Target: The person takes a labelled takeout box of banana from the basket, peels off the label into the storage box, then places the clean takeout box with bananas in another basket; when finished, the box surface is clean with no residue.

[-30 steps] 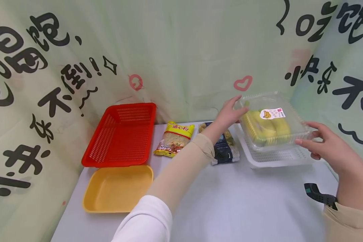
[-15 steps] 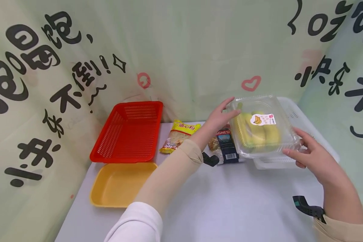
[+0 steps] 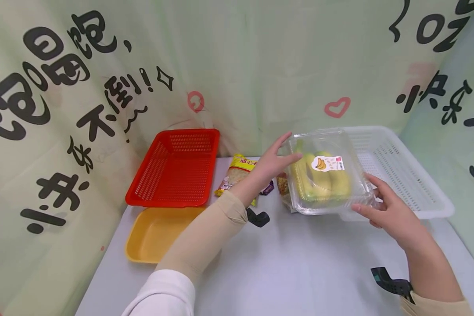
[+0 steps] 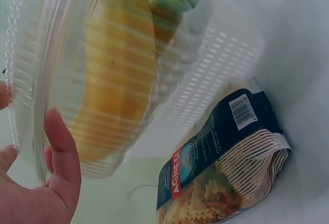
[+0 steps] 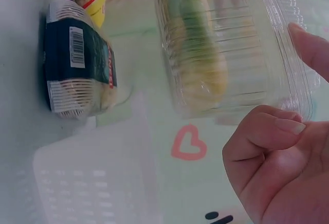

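Near us, our left forearm (image 3: 209,228) partly hides the yellow bin (image 3: 154,230). Beyond, our left hand (image 3: 275,163) and right hand (image 3: 387,210) grip the banana box (image 3: 328,180) above the table (image 3: 284,267); in our head view it overlaps the white basket (image 3: 399,166) and largely hides the navy pasta bag (image 4: 213,144), whose barcode (image 4: 243,112) our wrist views show.

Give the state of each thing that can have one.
Clear box: closed, held up
Bananas: inside box
Left hand: grips box
Right hand: grips box
Red basket: empty
White basket: upright, partly hidden
Yellow tray: upright, partly hidden
Navy pasta bag: filled
Yellow pasta bag: filled
Purple item: mostly hidden
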Demonstrator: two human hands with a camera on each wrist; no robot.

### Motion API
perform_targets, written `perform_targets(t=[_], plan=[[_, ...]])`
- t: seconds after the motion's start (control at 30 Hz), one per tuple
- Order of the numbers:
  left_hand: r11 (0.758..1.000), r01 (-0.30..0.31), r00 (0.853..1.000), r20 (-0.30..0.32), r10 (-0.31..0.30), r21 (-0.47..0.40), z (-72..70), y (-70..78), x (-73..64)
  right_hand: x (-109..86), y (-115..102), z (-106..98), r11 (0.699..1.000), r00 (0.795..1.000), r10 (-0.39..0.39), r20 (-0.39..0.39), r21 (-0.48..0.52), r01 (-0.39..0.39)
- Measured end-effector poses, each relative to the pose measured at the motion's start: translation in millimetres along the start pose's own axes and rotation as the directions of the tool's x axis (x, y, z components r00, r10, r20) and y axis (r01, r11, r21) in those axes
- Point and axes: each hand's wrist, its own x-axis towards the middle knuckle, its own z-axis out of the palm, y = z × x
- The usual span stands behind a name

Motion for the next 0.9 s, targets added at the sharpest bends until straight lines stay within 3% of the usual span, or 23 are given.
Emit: perform_targets(t=[0.23, 0.63, 0.9], plan=[[0.997, 0.03, 0.999, -0.037, -0.032, -0.065, -18.0, -7.2, -20.1, 1.5, -4, 23, 1.0, 0.999, -0.019, 0.04, 0.007, 0.019], [0.998, 0.034, 0.992, -0.116, -0.04, -0.053, -45.8, -25.0, -41.1, 2.0, -17, 53, 0.999, 0.996, -0.038, 0.082, 0.041, 0.035], [0.99, 0.035, 0.99, -0.133, -0.052, -0.133, -67.4, -31.9, -55.7, 8.9, -25, 75, 0.998, 0.993, -0.036, 0.116, 0.051, 0.031]])
